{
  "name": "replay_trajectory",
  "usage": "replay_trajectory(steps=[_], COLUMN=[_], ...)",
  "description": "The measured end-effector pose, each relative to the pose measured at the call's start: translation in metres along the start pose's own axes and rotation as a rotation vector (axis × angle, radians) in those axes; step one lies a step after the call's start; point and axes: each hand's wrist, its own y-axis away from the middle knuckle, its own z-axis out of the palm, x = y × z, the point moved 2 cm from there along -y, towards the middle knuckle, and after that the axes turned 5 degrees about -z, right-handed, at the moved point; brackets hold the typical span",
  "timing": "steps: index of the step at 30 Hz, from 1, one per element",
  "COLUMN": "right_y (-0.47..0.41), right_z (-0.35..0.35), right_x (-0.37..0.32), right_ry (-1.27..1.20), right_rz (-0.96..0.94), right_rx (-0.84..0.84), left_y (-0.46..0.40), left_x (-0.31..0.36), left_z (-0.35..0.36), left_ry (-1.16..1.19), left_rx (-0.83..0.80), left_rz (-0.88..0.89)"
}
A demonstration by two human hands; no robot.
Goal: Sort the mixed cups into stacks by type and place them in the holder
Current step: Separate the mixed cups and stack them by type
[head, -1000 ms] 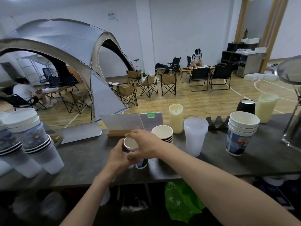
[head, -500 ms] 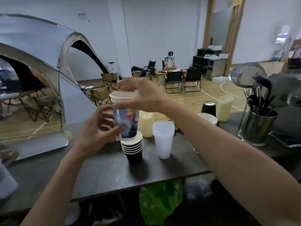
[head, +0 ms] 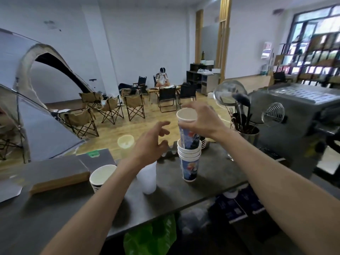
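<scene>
My right hand (head: 203,119) grips the rim of a tall printed paper cup (head: 187,133), whose base sits inside the top of a stack of matching printed cups (head: 189,162) on the dark counter (head: 60,205). My left hand (head: 150,142) hovers just left of that stack, fingers spread, holding nothing. A frosted plastic cup stack (head: 148,179) stands under my left wrist. A stack of dark striped paper cups (head: 101,177) is at the left. A grey ridged cup holder (head: 171,149) lies behind my left hand, mostly hidden.
A pale yellow cup (head: 125,144) stands at the counter's back edge. A wooden-edged board (head: 60,173) lies at the left. A metal utensil pot (head: 246,129) with strainers and a grey machine (head: 298,100) stand at the right. Green bag (head: 150,236) hangs below the counter.
My right hand carried the printed cup to the right and lowered it into the printed stack. My left hand let go of the cup and opened. The view swung right.
</scene>
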Motion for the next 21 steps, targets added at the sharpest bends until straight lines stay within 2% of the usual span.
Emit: replay_trajectory(steps=[5, 10, 21], right_y=[0.039, 0.046, 0.039], right_z=[0.053, 0.072, 0.108], right_x=[0.033, 0.046, -0.003], right_ry=[-0.011, 0.001, -0.102], right_rz=[0.024, -0.002, -0.087], right_rx=[-0.221, -0.242, -0.22], left_y=[0.005, 0.016, 0.031], left_x=[-0.025, -0.042, -0.053], left_z=[0.005, 0.002, -0.018], left_ry=[-0.223, -0.513, -0.524], left_rx=[-0.034, -0.2, -0.213], left_rz=[-0.068, -0.159, -0.25])
